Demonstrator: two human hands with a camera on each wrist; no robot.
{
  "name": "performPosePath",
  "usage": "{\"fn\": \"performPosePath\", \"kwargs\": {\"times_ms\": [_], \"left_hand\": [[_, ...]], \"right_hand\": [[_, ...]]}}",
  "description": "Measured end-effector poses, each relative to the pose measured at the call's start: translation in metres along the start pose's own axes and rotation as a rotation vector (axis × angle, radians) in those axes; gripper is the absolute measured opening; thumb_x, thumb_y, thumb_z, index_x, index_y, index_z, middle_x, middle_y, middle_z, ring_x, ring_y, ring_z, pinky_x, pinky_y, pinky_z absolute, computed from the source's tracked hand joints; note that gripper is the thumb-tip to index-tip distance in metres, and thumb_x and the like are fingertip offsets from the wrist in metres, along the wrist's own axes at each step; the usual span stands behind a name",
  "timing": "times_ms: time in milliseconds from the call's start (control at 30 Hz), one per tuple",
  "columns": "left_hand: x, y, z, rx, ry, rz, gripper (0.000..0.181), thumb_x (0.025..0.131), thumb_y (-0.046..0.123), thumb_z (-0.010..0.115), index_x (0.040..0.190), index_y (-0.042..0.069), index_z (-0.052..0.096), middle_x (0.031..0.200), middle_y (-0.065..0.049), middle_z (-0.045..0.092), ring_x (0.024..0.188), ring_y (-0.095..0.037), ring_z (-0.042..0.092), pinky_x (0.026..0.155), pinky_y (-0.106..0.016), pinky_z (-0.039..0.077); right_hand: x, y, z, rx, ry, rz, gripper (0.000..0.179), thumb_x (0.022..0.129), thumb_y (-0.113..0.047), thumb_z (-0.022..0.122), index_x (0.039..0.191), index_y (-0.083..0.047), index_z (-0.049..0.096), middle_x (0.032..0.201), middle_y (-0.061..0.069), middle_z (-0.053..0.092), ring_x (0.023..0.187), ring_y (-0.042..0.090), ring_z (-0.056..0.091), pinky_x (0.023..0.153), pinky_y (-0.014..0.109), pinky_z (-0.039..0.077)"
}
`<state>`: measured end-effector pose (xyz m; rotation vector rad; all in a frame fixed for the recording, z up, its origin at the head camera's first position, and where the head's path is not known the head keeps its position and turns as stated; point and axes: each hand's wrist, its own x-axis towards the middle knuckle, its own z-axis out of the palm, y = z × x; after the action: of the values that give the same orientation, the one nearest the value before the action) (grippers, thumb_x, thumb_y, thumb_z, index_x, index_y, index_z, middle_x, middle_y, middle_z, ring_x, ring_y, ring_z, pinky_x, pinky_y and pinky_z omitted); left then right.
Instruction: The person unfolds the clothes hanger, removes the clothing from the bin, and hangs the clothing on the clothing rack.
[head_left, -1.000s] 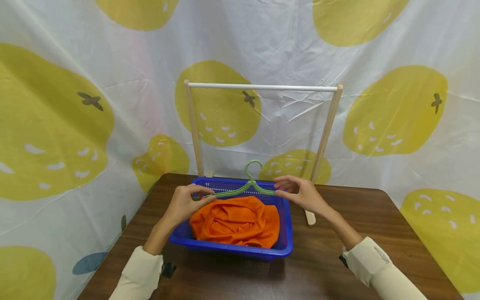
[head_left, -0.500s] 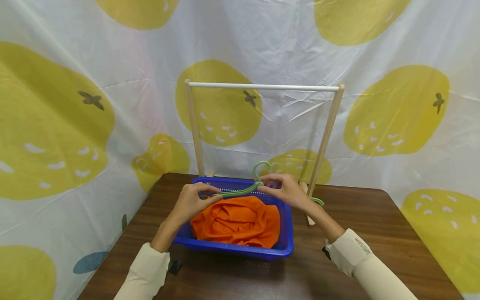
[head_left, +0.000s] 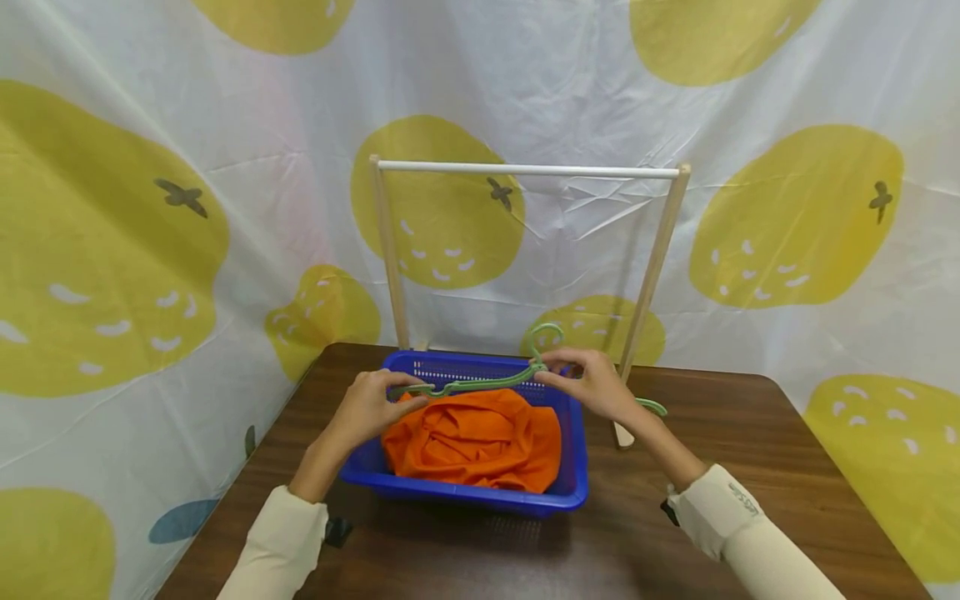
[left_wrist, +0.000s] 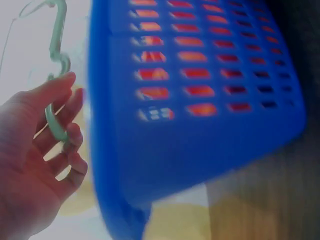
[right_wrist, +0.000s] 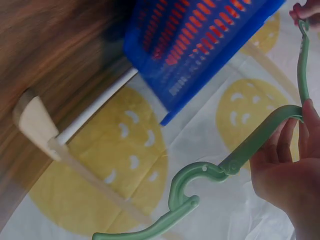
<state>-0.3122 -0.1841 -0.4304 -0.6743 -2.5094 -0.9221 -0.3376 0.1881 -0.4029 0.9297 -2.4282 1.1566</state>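
Observation:
A green plastic clothes hanger (head_left: 487, 384) is held level over the blue basket (head_left: 480, 496), its hook upward. My left hand (head_left: 367, 410) pinches the outer part of its left arm between thumb and fingers. At the base of the hook, my right hand (head_left: 596, 390) grips the hanger; the other arm sticks out beyond that wrist. The right wrist view shows this notched, jointed arm (right_wrist: 260, 137) up close. Crumpled orange cloth (head_left: 472, 442) fills the basket, below both hands. In the left wrist view, the left hand (left_wrist: 37, 145) is beside the basket's perforated wall.
A small wooden rack with a white rod (head_left: 525, 171) stands behind the basket, one foot (head_left: 624, 435) reaching forward on the right. Everything rests on a brown wooden table (head_left: 712, 467). A curtain (head_left: 585, 92) with yellow fruit print surrounds the table's back and sides.
My right hand has moved from the hanger's right arm to the base of the hook. The hanger has shifted right, and my left hand now holds it nearer its left end.

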Motion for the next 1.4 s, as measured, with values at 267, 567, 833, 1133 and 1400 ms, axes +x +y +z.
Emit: {"fn": "performPosePath", "kwargs": {"times_ms": [267, 567, 833, 1133, 1400], "left_hand": [[-0.008, -0.018, 0.0, 0.038, -0.106, -0.141, 0.027, 0.089, 0.029, 0.085, 0.105, 0.007, 0.082, 0.073, 0.003, 0.064, 0.065, -0.017, 0.052, 0.056, -0.027, 0.036], [-0.01, -0.026, 0.012, 0.09, -0.168, -0.152, 0.017, 0.092, 0.032, 0.081, 0.099, 0.016, 0.084, 0.075, 0.004, 0.07, 0.058, -0.012, 0.051, 0.053, -0.028, 0.04], [-0.01, -0.024, 0.025, 0.248, -0.19, -0.099, 0.025, 0.088, 0.036, 0.085, 0.098, 0.014, 0.083, 0.081, 0.006, 0.075, 0.078, -0.015, 0.07, 0.071, -0.038, 0.058], [-0.01, -0.024, 0.029, 0.142, -0.183, -0.103, 0.007, 0.088, 0.028, 0.085, 0.085, 0.021, 0.083, 0.079, 0.013, 0.075, 0.076, -0.01, 0.068, 0.071, -0.037, 0.057], [0.0, -0.014, 0.016, 0.021, -0.04, -0.11, 0.012, 0.09, 0.029, 0.084, 0.093, 0.018, 0.085, 0.079, 0.008, 0.074, 0.066, -0.012, 0.05, 0.059, -0.027, 0.04]], "right_hand": [[-0.018, 0.017, -0.014, -0.036, 0.023, 0.003, 0.024, 0.09, -0.012, 0.082, 0.113, -0.005, 0.078, 0.089, 0.002, 0.076, 0.07, 0.012, 0.066, 0.061, 0.028, 0.054], [-0.032, 0.03, -0.024, -0.01, 0.04, -0.002, 0.022, 0.091, -0.006, 0.08, 0.113, -0.004, 0.079, 0.088, 0.002, 0.076, 0.078, 0.016, 0.07, 0.069, 0.026, 0.058], [-0.043, 0.035, -0.027, -0.02, 0.044, -0.004, 0.024, 0.089, -0.004, 0.081, 0.113, -0.005, 0.079, 0.091, 0.004, 0.077, 0.08, 0.018, 0.072, 0.07, 0.025, 0.059], [-0.049, 0.04, -0.029, -0.035, 0.037, -0.01, 0.022, 0.09, -0.006, 0.081, 0.111, -0.007, 0.08, 0.089, 0.001, 0.077, 0.079, 0.018, 0.071, 0.069, 0.031, 0.06], [-0.048, 0.037, -0.031, -0.018, 0.025, -0.004, 0.023, 0.09, -0.006, 0.081, 0.113, -0.005, 0.079, 0.09, 0.003, 0.077, 0.08, 0.018, 0.072, 0.071, 0.031, 0.06]]}}
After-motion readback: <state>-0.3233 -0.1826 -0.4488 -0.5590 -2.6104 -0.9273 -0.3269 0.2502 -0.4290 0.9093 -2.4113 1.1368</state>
